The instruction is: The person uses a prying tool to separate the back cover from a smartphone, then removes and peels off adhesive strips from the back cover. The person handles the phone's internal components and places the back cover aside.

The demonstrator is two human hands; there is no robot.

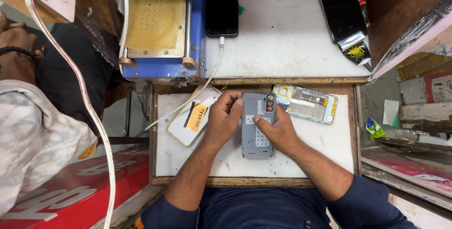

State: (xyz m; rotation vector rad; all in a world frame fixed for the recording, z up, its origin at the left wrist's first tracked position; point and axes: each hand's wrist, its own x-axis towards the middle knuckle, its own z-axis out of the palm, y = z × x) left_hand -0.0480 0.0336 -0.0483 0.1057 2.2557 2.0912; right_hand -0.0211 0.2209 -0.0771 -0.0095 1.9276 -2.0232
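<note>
- A cramped repair bench: a white work mat in a wooden frame sits in front of the person, with a larger pale tabletop beyond it.
- One grey phone back cover lies inner side up in the middle of the mat, between the two hands.
- The left hand curls over the cover's upper left edge, fingers bent and gripping it.
- The right hand rests on the cover's right side, its fingers pressing flat on the inner surface, not closed around it.
- One opened phone body with exposed parts lies just beyond the right hand, touching the cover's top corner.
- One white slab with an orange label lies left of the left hand.
- Two dark phones lie on the far tabletop: one with a white cable plugged in, one to the right.
- One blue heating machine stands at upper left.
</note>
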